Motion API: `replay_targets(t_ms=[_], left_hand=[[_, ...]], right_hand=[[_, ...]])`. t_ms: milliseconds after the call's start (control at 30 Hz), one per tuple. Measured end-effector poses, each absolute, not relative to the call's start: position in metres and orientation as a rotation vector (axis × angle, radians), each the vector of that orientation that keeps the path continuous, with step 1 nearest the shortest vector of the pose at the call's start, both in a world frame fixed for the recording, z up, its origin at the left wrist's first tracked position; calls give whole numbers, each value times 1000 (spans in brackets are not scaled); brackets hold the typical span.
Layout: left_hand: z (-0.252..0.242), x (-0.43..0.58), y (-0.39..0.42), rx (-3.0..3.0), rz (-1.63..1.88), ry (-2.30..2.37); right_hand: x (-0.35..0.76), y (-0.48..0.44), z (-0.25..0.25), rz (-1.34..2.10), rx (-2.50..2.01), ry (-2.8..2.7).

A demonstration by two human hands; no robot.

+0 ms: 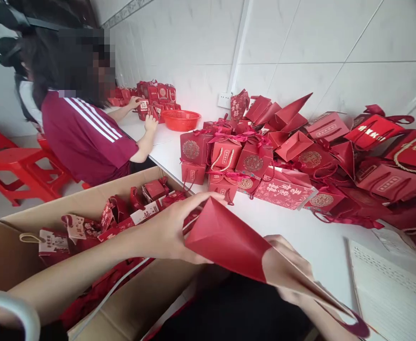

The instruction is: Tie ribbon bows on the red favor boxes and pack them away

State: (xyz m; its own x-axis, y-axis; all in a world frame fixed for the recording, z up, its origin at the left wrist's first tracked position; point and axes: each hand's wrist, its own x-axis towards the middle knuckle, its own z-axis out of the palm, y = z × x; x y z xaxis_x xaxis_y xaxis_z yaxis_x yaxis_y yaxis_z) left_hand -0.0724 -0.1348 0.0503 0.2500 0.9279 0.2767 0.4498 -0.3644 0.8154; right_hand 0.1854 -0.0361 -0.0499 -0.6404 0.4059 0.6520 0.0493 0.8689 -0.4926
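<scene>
I hold a flat, folded red paper gift bag (229,241) between both hands, just in front of me at the near edge of the white table (311,237). My left hand (174,227) grips its left corner, thumb under and fingers over the top. My right hand (289,270) is behind the bag's right part, fingers curled on it and partly hidden by the paper. The bag lies tilted, its point up and its long side running down to the right.
An open cardboard box (16,246) of small red gift bags stands at my left. Assembled red boxes (225,158) and a heap of flat red bags (371,156) cover the table. A ruled notebook (389,293) lies at right. A person in a maroon shirt (87,137) works beside a red basket (180,119); red stools (16,166) stand behind.
</scene>
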Motion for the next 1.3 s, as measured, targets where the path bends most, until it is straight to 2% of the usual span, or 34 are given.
replay_targets(t_ms=[100,233,733,900,1067,1300], left_hand=[[52,-69,-135,2097,1016,1252],[50,-67,-136,2190,1033,1254],[46,-60,-145,2095,1081,1288],[48,-60,-149,1817,1019,1197],[51,-60,-149,1785,966,1298],[40,-64,-145,1402,1003,870]], right_hand=[[187,-37,-49,662,-303,-2200],[187,-43,-48,773,-481,-2123],[195,-38,-42,1131,-583,-2173],[194,-48,-53,961,-598,-1977],[200,-42,-64,1060,-699,-1914],[209,-35,-77,775,-887,-1785]])
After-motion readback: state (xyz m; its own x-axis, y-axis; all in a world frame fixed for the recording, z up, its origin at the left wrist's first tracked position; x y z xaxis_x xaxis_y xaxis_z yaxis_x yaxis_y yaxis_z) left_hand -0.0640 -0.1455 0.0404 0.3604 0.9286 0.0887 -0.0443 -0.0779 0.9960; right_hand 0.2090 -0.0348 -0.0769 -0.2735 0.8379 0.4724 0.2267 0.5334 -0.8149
